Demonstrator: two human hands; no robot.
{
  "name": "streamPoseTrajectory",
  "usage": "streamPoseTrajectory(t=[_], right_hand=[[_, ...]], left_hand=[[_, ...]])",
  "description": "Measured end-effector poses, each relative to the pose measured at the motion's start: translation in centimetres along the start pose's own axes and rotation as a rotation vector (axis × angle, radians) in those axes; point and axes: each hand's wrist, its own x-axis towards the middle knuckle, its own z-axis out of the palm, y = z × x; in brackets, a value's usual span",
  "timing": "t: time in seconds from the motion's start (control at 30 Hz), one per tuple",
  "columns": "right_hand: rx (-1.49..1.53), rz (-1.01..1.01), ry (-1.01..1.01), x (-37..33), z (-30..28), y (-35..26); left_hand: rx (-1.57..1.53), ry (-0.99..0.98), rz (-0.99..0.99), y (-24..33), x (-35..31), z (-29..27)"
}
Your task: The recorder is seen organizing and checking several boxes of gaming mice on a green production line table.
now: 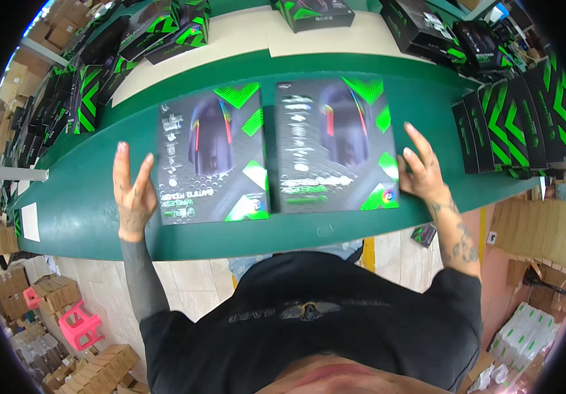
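Two black-and-green computer mouse boxes lie side by side on the green table (pixel 92 217), a narrow gap between them. Each has a dark mouse pictured on its face, and the print looks upside down from here. Just off the outer edge of the left mouse box (pixel 214 187) is my left hand (pixel 133 190), its fingers spread and holding nothing. On the other side, my right hand (pixel 422 172) stands by the outer edge of the right mouse box (pixel 299 148). Its fingers are stretched apart and grip nothing; whether the lower ones touch the box I cannot tell.
Several similar boxes (pixel 516 128) stand in a row at the right end. More boxes (pixel 89 98) are piled at the far left, and one box (pixel 316 14) sits at the back middle. A pink stool (pixel 81 325) and cardboard cartons (pixel 109 368) are on the floor.
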Motion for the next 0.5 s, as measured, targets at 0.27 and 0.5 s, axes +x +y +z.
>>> streamPoseTrajectory(t=[0.27,0.5], right_hand=[[0.859,0.801,0.214,3.9,3.8,-1.0],[0.759,0.767,-0.043,7.2,3.1,-2.6]], left_hand=[[-1.325,-0.031,-0.816,7.1,3.1,2.4],[-1.26,-0.038,-0.913,9.7,2.9,1.8]])
